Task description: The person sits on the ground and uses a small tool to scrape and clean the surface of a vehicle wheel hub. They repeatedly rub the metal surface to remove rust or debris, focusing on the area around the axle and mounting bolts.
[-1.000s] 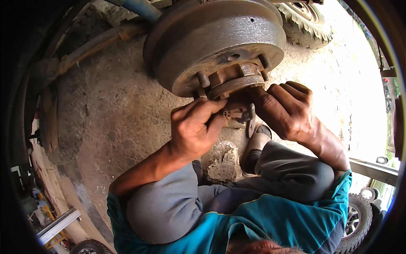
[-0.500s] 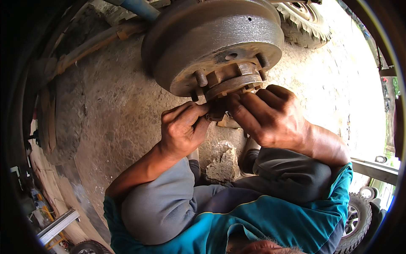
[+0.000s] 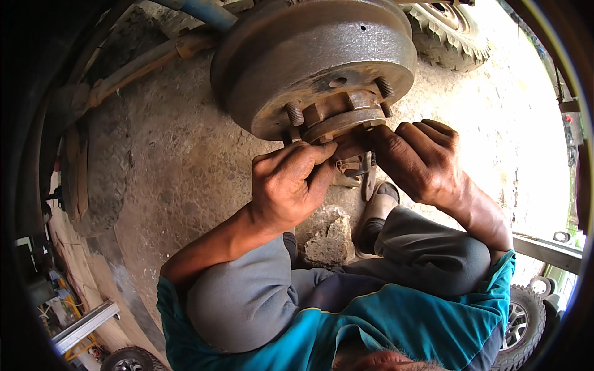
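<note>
A dark, worn brake drum (image 3: 322, 68) fills the upper middle, with threaded wheel studs (image 3: 294, 114) on its face. From its centre juts a rusty hub (image 3: 346, 120) with a round flange and small bolt heads. My left hand (image 3: 288, 179) is closed in a pinch against the flange's lower left edge. Opposite it, my right hand (image 3: 421, 161) has its fingers curled at the flange's right edge. What either set of fingertips grips is hidden. Between the hands, below the hub, a small metal piece (image 3: 354, 166) shows, its kind unclear.
On the ground between my feet lies a rough stone block (image 3: 330, 238). A treaded tyre (image 3: 448, 37) lies at the upper right, another wheel (image 3: 520, 324) at the lower right. An axle tube (image 3: 145, 65) runs off left of the drum. My bent knees flank the stone.
Both hands have shifted right, the left one now closer beneath the flange. My right hand has turned and drawn aside, exposing more of the metal below the hub.
</note>
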Demonstrator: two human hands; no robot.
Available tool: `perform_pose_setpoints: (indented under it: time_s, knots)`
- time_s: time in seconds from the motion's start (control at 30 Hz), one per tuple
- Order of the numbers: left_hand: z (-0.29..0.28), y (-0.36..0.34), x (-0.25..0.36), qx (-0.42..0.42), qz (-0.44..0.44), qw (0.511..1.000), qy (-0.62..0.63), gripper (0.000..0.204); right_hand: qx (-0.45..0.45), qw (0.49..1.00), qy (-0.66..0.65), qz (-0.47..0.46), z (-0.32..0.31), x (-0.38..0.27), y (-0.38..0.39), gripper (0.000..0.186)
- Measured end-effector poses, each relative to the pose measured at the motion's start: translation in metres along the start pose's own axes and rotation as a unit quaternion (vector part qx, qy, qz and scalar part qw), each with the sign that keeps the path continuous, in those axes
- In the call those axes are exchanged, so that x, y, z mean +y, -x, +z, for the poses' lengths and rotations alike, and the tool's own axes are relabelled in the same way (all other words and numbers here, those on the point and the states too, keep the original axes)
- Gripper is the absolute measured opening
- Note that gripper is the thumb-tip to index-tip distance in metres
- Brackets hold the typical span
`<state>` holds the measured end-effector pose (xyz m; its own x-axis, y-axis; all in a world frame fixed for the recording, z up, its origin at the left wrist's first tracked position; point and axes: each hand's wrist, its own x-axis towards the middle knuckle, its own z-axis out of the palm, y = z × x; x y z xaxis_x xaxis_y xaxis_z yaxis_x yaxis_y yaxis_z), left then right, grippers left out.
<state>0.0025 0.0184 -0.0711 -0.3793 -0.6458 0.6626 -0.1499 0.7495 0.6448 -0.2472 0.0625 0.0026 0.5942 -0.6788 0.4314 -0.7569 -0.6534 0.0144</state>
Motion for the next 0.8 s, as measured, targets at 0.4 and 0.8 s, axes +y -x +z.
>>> perform_pose_setpoints:
  time_s: [0.4,0.8]
  knots:
    - [-0.015,0.014,-0.015,-0.026,-0.013,0.999,-0.014,0.016,0.026,0.996,0.036,-0.072,0.014,-0.014,-0.017,0.023]
    - [-0.004,0.001,-0.003,-0.012,-0.008,1.000,0.004,0.027,0.012,1.000,-0.002,-0.004,0.004,-0.001,0.000,0.031]
